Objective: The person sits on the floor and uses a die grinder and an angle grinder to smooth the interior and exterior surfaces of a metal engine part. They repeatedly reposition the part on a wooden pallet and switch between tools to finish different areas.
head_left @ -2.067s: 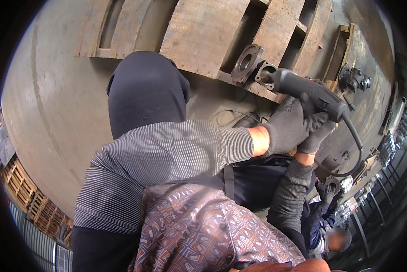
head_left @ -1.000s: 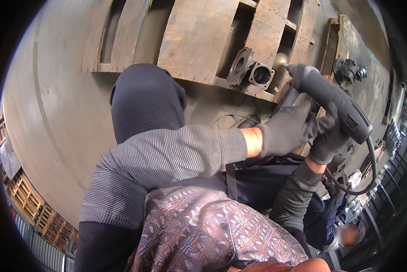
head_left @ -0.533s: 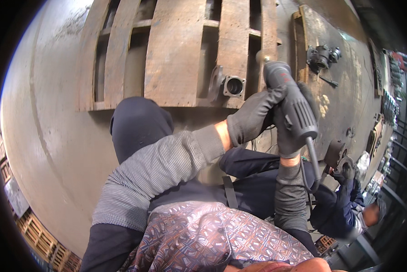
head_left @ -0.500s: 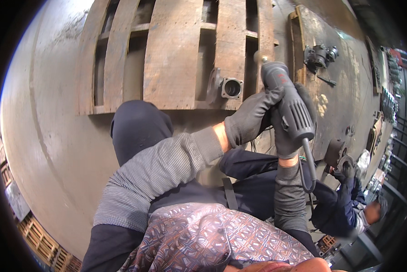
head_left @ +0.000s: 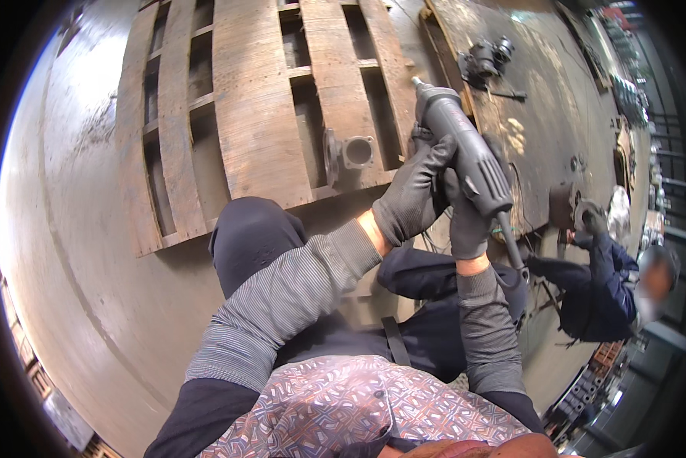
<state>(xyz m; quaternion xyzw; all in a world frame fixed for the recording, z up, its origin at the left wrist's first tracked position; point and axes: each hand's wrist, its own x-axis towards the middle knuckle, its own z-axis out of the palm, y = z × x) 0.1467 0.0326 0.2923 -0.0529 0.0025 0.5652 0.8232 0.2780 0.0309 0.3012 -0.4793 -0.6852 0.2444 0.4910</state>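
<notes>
right hand's (head_left: 469, 221) fingers wrap the die grinder (head_left: 465, 141), nose angled off beside the pallet (head_left: 255, 99); left hand (head_left: 413, 197) curls alongside, finger contact hidden, can't tell, probably steadying. flanged casting (head_left: 357, 153) sits apart, near the pallet's edge.

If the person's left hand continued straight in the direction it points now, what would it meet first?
Most likely the grey power tool: its body lies directly ahead of the left hand and seems to touch it, though depth is unclear.
</notes>
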